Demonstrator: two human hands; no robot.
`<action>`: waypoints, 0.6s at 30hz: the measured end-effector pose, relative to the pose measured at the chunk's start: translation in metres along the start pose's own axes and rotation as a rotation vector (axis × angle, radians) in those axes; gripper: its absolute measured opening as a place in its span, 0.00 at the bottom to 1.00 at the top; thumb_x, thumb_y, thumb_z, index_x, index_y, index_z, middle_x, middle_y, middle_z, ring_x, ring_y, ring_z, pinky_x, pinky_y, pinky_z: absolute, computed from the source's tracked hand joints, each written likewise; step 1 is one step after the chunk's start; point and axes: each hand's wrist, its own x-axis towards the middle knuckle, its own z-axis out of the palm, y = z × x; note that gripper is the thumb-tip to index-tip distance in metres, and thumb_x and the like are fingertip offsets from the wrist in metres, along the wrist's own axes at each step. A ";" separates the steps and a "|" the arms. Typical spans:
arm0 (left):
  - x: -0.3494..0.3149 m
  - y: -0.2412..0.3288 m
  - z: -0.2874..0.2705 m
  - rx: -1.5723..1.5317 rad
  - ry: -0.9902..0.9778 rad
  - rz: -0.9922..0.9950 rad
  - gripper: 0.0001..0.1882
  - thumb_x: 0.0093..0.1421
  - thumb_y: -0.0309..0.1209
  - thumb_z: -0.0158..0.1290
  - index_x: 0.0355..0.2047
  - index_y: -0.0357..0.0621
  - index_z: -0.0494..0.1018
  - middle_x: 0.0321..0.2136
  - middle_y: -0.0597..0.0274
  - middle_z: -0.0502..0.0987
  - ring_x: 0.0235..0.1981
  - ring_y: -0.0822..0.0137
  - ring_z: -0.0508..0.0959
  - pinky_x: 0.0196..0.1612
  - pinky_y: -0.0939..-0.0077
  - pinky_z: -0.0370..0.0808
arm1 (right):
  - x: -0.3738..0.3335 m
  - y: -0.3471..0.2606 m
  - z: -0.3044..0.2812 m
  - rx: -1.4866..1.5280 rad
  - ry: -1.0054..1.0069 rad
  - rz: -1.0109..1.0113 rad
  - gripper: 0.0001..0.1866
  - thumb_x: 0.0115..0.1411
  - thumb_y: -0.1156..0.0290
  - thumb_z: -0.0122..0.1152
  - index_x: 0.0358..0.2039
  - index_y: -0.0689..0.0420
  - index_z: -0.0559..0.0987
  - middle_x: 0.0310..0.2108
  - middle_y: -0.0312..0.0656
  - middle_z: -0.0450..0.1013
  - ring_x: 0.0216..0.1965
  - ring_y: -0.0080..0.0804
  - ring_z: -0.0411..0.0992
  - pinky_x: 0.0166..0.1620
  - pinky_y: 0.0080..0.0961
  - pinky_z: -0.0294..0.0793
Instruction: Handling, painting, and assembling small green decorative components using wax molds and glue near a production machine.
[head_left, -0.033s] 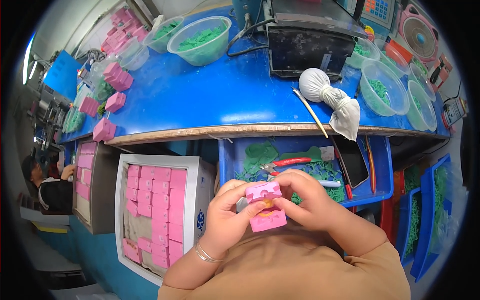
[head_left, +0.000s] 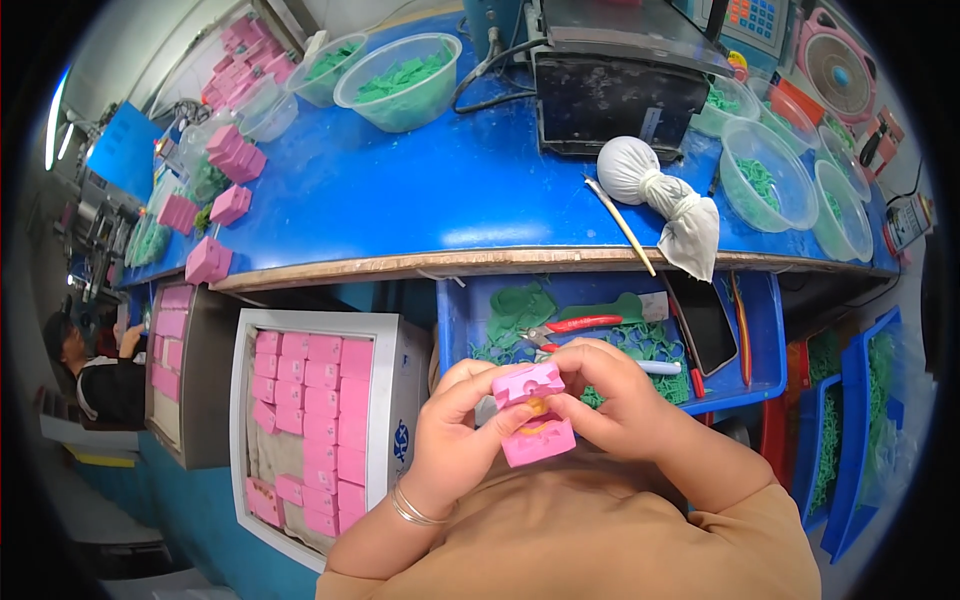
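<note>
Both my hands hold a pink two-part block mould (head_left: pixel 540 449) in front of my body. Its halves are parted like a jaw, with notched, hollowed inner faces. Between them shows a small yellowish piece (head_left: pixel 538 405), partly covered by my thumbs. My left hand (head_left: pixel 455 430) grips the mould's left side, thumb pressed into the gap. From the right, my right hand (head_left: pixel 612 398) closes on it, thumb also at the opening. Just beyond my fingers, red-handled nippers (head_left: pixel 583 323) lie in a blue drawer (head_left: pixel 460 310) among green scraps.
A white box (head_left: pixel 243 400) of pink blocks stands at left. On the blue table (head_left: pixel 480 190) are a tied white cloth bag (head_left: pixel 630 170), a thin brush-like tool (head_left: pixel 625 228), green-filled bowls (head_left: pixel 395 110) and a black machine (head_left: pixel 620 105). Another person (head_left: pixel 105 385) sits far left.
The mould in my hands has tilted very slightly, while both hands keep their grip. At far left, the other person's hand has shifted a little.
</note>
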 end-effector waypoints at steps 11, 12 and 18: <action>0.001 0.009 0.010 -0.501 -0.006 -0.147 0.25 0.62 0.19 0.41 0.60 0.37 0.54 0.54 0.55 0.64 0.55 0.66 0.66 0.57 0.71 0.63 | -0.004 0.000 0.008 0.312 0.161 -0.091 0.17 0.51 0.79 0.62 0.42 0.62 0.71 0.33 0.40 0.67 0.28 0.22 0.68 0.30 0.17 0.70; 0.001 0.006 0.010 -0.511 -0.022 -0.129 0.25 0.62 0.20 0.40 0.61 0.37 0.53 0.55 0.54 0.63 0.56 0.65 0.66 0.57 0.71 0.63 | -0.001 -0.007 0.006 0.233 0.145 -0.128 0.17 0.50 0.78 0.63 0.42 0.62 0.71 0.32 0.40 0.68 0.27 0.23 0.68 0.29 0.18 0.69; -0.004 0.005 0.008 -0.470 -0.168 -0.050 0.26 0.60 0.20 0.45 0.59 0.37 0.55 0.55 0.54 0.63 0.55 0.65 0.66 0.57 0.72 0.63 | -0.006 -0.007 0.011 0.283 0.183 0.031 0.16 0.51 0.76 0.64 0.39 0.62 0.70 0.32 0.39 0.68 0.27 0.22 0.68 0.30 0.18 0.70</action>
